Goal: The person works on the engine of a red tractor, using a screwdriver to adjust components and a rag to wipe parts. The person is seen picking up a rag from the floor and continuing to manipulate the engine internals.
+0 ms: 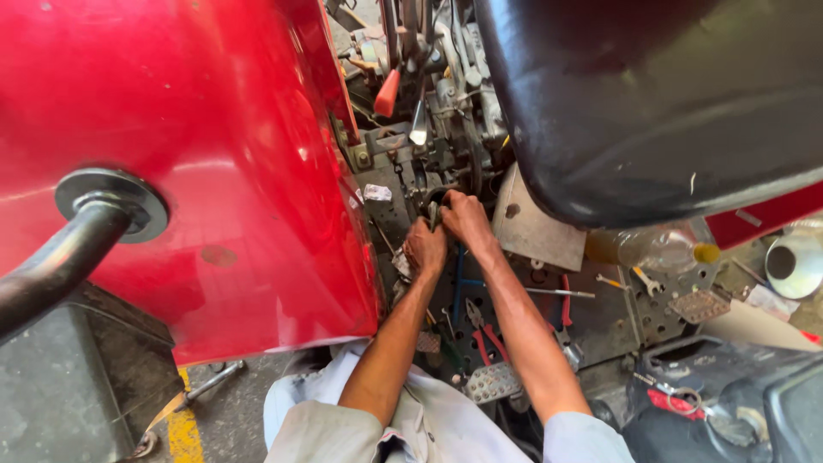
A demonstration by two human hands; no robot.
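Floor: I see bare concrete with a yellow line point(183, 429) at my lower left.
Deck: perforated metal footplate point(600, 321), greasy, with red-handled pliers point(482, 336) and a small wrench point(645, 280) lying loose on it.
Left hand point(425, 247): closed around a small dark part point(434, 212), can't tell what it is.
Right hand point(465, 218): curled on the same part, touching my left.
Sides: red fender point(171, 111) left, black seat point(669, 94) above right.
Far: levers and linkages point(429, 86), one with a red knob point(387, 93).
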